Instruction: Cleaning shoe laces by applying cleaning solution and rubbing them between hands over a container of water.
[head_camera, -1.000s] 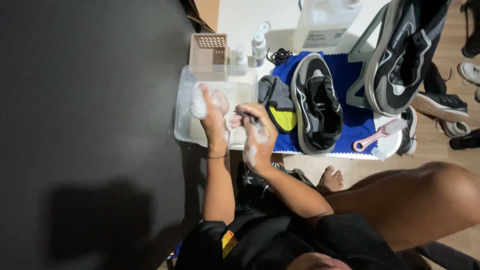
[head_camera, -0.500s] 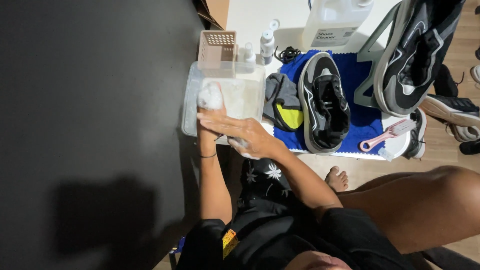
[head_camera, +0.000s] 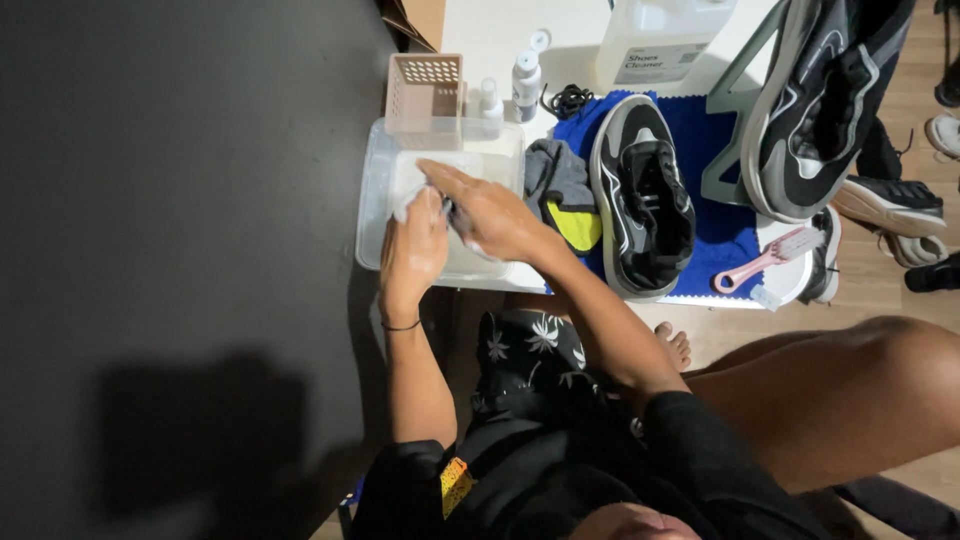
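Both hands are working over the clear plastic tub (head_camera: 372, 215) at the table's left end. The left hand (head_camera: 412, 250) is cupping something whitish, maybe an insole, fingers pressed together. The right hand (head_camera: 487, 215) is lying across it, fingers straight and together, beside the black-and-grey sneaker (head_camera: 640, 200).

A clear plastic tub (head_camera: 372, 215) (rectangular, holding pale water) sits at the table's left edge.
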